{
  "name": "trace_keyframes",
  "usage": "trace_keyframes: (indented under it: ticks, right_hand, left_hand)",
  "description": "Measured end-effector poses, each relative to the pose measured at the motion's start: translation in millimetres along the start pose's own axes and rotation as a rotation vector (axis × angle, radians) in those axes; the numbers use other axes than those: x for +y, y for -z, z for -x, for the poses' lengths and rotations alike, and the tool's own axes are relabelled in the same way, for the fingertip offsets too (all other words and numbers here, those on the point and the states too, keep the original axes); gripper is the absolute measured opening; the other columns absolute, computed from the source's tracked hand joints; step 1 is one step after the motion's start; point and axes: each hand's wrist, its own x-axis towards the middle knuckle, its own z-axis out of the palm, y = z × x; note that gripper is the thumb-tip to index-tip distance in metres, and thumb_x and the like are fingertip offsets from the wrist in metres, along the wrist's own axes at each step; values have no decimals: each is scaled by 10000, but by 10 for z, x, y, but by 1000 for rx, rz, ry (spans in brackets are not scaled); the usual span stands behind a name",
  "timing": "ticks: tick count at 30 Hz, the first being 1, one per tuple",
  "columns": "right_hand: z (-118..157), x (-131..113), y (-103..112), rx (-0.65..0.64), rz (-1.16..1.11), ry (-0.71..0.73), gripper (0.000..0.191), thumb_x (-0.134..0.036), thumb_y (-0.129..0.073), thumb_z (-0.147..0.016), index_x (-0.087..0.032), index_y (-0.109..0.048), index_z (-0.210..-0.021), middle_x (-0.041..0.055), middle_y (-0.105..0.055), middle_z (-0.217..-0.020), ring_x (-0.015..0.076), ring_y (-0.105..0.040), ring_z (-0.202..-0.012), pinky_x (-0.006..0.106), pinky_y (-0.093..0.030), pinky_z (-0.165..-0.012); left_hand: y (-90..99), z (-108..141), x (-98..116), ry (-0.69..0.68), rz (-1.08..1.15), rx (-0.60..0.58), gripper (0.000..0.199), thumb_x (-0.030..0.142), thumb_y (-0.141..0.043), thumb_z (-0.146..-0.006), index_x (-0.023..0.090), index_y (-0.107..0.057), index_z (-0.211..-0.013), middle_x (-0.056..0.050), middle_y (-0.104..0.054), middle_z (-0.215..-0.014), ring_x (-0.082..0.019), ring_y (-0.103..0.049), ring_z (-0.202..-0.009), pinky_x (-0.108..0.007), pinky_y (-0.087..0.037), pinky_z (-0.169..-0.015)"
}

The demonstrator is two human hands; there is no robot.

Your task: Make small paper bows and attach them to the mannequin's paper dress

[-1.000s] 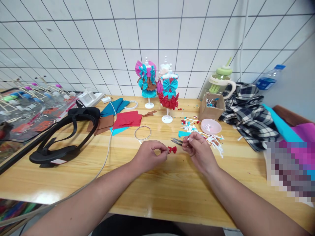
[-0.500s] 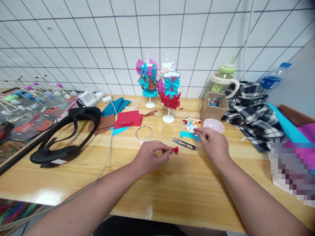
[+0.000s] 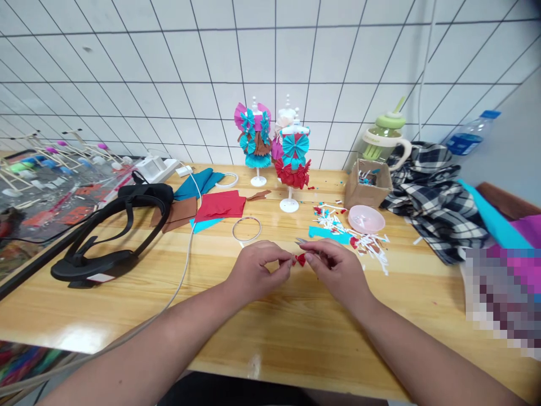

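A small red crepe-paper bow is pinched at its left end between the thumb and finger of my left hand. At the bow's right end, the thumb and fingertips of my right hand close on it. Thread snips lie just beyond, mostly hidden behind my right hand. White, red and blue paper scraps are strewn past that hand, beside a blue paper strip and a pink bowl. Two mini dress forms in ruffled paper stand at the back, with another partly hidden behind.
Folded red paper, a roll of tape and a black headset lie on the left. A white cable crosses the table there. At the right are a cardboard box, a green-lidded bottle and checked cloth.
My right hand has moved left from the scrap pile to the bow, now covering most of the snips. Scraps behind it are now uncovered. My left hand has stayed in place.
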Motion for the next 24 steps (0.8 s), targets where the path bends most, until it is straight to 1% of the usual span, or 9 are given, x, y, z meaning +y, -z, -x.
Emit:
trace_keyframes:
  ticks: [5,10,14,17,19,22,24]
  right_hand:
    - [28,-43,-38,2,-87,-105,196,-310,-633,-792,-212,-729,-932,6,-625,-728,97,-375,-509,238,-355,-487]
    - [39,-41,-72,-24,-121,-123,203,-355,-666,-775,-215,-749,-896,3,-611,-671,101,-369,-510,238,-327,-470]
    - [55,-66,-105,5,-118,-123,152,-325,-678,-762,-217,-754,-836,1,-604,-634,109,-416,-523,240,-355,-480]
    - [63,-86,-111,19,-92,-84,104,-299,-670,-762,-228,-741,-787,-5,-607,-629,115,-447,-546,242,-382,-503]
    - [64,-92,-98,3,-93,-61,99,-303,-667,-762,-226,-729,-766,-6,-612,-632,116,-460,-552,242,-389,-501]
    - [44,-62,-53,-30,-165,-117,159,-356,-657,-774,-211,-722,-774,10,-658,-681,125,-517,-568,243,-410,-500]
    - [16,2,-21,-38,-193,-186,220,-381,-609,-817,-210,-724,-893,34,-711,-802,152,-598,-660,265,-466,-577]
  left_hand:
    - [-18,23,-22,-42,-32,-2,161,184,-556,-786,213,-711,-755,-11,-716,-671,-124,-641,-615,-239,-481,-632]
    - [-47,47,-51,-64,-50,-13,157,177,-552,-795,200,-702,-753,-17,-702,-660,-124,-629,-613,-243,-472,-631]
    - [-57,50,-50,-53,-59,-31,158,193,-549,-801,204,-699,-751,-17,-699,-661,-123,-619,-611,-245,-464,-625]
    - [-58,45,-45,-39,-68,-43,163,204,-547,-801,212,-699,-741,-13,-698,-654,-124,-616,-608,-246,-459,-621]
    - [-58,43,-55,-28,-78,-64,162,214,-553,-802,215,-702,-738,-9,-697,-649,-126,-615,-605,-249,-454,-619]
    - [-52,35,-103,19,-114,-119,154,235,-569,-811,233,-723,-807,-8,-717,-702,-139,-628,-651,-261,-453,-643]
    - [-37,21,-150,94,-127,-138,181,240,-564,-828,250,-728,-904,-11,-729,-776,-145,-638,-702,-266,-458,-674]
